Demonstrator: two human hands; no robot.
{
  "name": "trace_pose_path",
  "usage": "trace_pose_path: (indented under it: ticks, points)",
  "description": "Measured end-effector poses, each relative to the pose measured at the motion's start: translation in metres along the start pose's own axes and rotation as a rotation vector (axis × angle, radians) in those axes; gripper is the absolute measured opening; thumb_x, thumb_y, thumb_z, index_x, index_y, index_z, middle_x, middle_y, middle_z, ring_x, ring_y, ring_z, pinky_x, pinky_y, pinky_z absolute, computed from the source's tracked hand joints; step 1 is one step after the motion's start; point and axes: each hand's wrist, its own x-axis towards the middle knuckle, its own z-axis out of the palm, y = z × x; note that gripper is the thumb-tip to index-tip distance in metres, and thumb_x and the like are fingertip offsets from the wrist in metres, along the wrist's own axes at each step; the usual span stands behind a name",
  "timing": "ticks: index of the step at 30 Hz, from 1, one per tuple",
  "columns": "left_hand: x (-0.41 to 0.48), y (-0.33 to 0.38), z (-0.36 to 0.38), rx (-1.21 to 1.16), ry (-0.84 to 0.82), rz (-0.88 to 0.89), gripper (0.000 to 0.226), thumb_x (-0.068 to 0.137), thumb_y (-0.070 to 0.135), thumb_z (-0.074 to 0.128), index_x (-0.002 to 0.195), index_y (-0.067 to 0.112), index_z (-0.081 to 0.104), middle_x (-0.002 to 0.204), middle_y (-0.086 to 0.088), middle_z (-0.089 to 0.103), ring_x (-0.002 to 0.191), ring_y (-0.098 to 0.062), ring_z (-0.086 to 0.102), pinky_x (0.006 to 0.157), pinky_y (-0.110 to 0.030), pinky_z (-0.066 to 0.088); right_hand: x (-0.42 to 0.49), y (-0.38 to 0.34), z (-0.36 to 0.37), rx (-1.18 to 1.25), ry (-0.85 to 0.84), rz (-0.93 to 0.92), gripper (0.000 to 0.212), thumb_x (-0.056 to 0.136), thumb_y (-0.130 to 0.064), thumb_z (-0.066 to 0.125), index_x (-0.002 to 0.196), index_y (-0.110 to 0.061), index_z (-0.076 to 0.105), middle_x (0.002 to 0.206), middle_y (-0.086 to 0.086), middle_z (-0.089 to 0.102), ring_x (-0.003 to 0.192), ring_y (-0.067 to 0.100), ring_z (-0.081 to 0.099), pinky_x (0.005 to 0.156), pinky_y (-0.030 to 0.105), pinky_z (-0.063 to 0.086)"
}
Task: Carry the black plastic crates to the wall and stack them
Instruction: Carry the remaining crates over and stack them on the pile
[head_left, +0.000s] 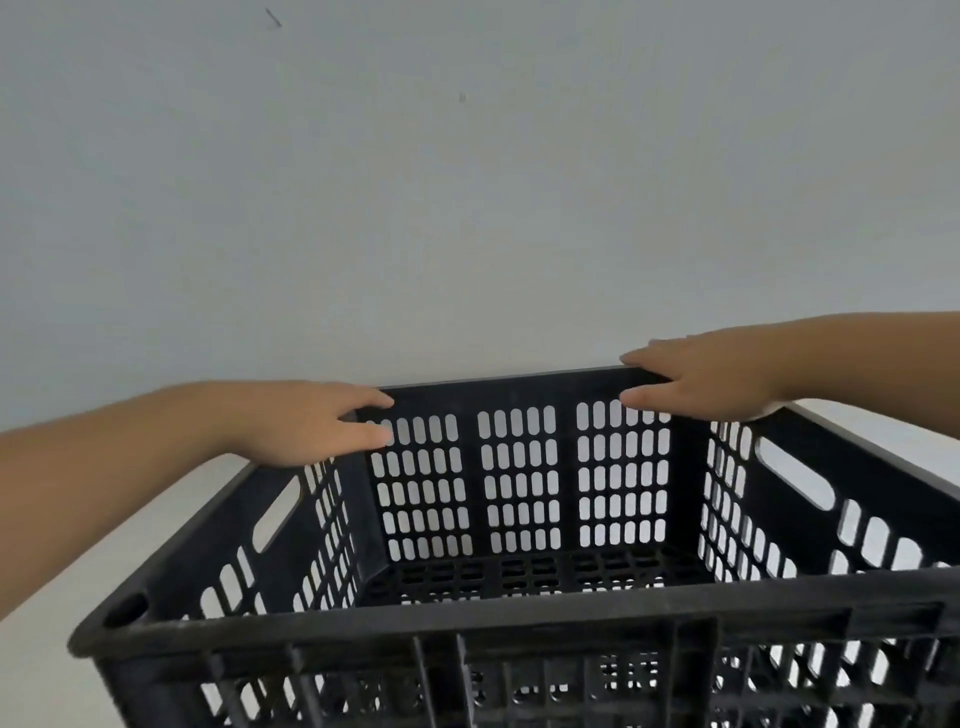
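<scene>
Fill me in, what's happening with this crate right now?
A person has both bare hands on a black plastic crate, right up against a plain pale wall. The left hand rests on the far left corner of the rim and the right hand on the far right corner, fingers draped over the edge. The crate is empty. Another slotted black surface shows below its near wall, possibly a second crate underneath, but that cannot be confirmed from this view.

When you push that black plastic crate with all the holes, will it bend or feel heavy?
The black plastic crate probably stays stiff: its rim and ribs look thick. It is likely light for its size, being empty and mostly holes. The left hand and right hand grip opposite corners, so it shouldn't tip.
</scene>
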Motion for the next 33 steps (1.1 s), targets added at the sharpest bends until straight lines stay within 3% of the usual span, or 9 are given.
trace_pose_path:
  ticks: [4, 8, 11, 14, 16, 20, 23, 26, 33]
  points:
    - [0.027, 0.032, -0.020, 0.068, 0.059, 0.039, 0.071, 0.102, 0.064, 0.034, 0.164, 0.034, 0.015, 0.169, 0.013, 0.017, 0.154, -0.013, 0.020, 0.123, -0.035, 0.015, 0.042, -0.029, -0.014, 0.026, 0.042, -0.071, 0.079, 0.101, -0.069, 0.021, 0.165, -0.023, 0.012, 0.171, 0.001, 0.018, 0.157, 0.022, 0.019, 0.126, 0.043, 0.015]
    - [0.061, 0.065, -0.019, 0.159, 0.076, 0.046, 0.072, 0.104, 0.052, 0.040, 0.164, 0.022, 0.012, 0.169, 0.001, 0.022, 0.153, -0.023, 0.026, 0.122, -0.040, 0.024, 0.075, -0.054, -0.009, -0.040, 0.013, -0.069, 0.071, 0.105, -0.055, 0.033, 0.161, -0.013, 0.020, 0.165, 0.008, 0.032, 0.145, 0.031, 0.039, 0.118, 0.046, 0.033]
    - [0.086, 0.086, -0.009, 0.177, 0.054, 0.050, 0.070, 0.103, 0.047, 0.047, 0.160, 0.014, 0.023, 0.161, -0.006, 0.039, 0.142, -0.029, 0.043, 0.114, -0.043, 0.037, 0.093, -0.064, 0.004, -0.118, 0.005, -0.053, 0.059, 0.105, -0.035, 0.043, 0.154, -0.008, 0.029, 0.153, 0.010, 0.039, 0.129, 0.028, 0.047, 0.109, 0.042, 0.041]
    - [0.105, 0.104, 0.000, 0.130, 0.042, 0.046, 0.068, 0.101, 0.046, 0.052, 0.154, 0.011, 0.029, 0.145, -0.007, 0.053, 0.121, -0.028, 0.056, 0.100, -0.040, 0.046, 0.104, -0.067, 0.016, -0.146, -0.014, -0.020, 0.062, 0.102, -0.028, 0.044, 0.157, -0.006, 0.027, 0.158, 0.011, 0.033, 0.140, 0.029, 0.041, 0.114, 0.044, 0.038]
    - [0.115, 0.111, 0.010, 0.113, 0.047, 0.049, 0.069, 0.098, 0.045, 0.056, 0.151, 0.008, 0.032, 0.144, -0.008, 0.050, 0.113, -0.025, 0.053, 0.093, -0.037, 0.046, 0.106, -0.067, 0.023, -0.132, -0.044, -0.006, 0.063, 0.102, -0.028, 0.045, 0.158, -0.005, 0.028, 0.160, 0.011, 0.030, 0.141, 0.030, 0.039, 0.114, 0.043, 0.038]
    - [0.123, 0.112, 0.019, 0.142, 0.013, 0.038, 0.099, 0.092, 0.052, 0.062, 0.161, 0.008, 0.007, 0.167, -0.006, 0.020, 0.148, -0.027, 0.031, 0.113, -0.039, 0.034, 0.108, -0.061, 0.027, -0.013, -0.049, -0.019, 0.077, 0.095, -0.036, 0.060, 0.158, -0.008, 0.024, 0.157, 0.009, 0.035, 0.137, 0.031, 0.044, 0.112, 0.047, 0.041]
    - [0.120, 0.113, 0.011, 0.149, -0.019, 0.029, 0.095, 0.094, 0.054, 0.060, 0.161, 0.011, 0.009, 0.165, -0.006, 0.028, 0.143, -0.030, 0.038, 0.110, -0.041, 0.037, 0.108, -0.055, 0.022, 0.057, -0.080, -0.007, 0.081, 0.092, -0.036, 0.067, 0.157, -0.012, 0.025, 0.149, 0.009, 0.045, 0.129, 0.033, 0.052, 0.108, 0.047, 0.045]
    - [0.119, 0.114, 0.008, 0.152, -0.031, 0.028, 0.098, 0.094, 0.056, 0.059, 0.163, 0.012, 0.005, 0.168, -0.004, 0.022, 0.147, -0.029, 0.035, 0.114, -0.042, 0.036, 0.109, -0.056, 0.021, 0.062, -0.080, 0.003, 0.079, 0.093, -0.036, 0.067, 0.156, -0.013, 0.027, 0.149, 0.009, 0.046, 0.128, 0.032, 0.052, 0.108, 0.047, 0.045]
    - [0.115, 0.109, 0.012, 0.111, 0.004, 0.055, 0.100, 0.094, 0.057, 0.058, 0.164, 0.013, 0.002, 0.171, -0.002, 0.013, 0.152, -0.026, 0.026, 0.118, -0.040, 0.029, 0.107, -0.062, 0.029, 0.014, -0.060, 0.016, 0.087, 0.095, -0.036, 0.059, 0.163, -0.011, 0.010, 0.167, 0.006, 0.023, 0.148, 0.031, 0.034, 0.117, 0.048, 0.036]
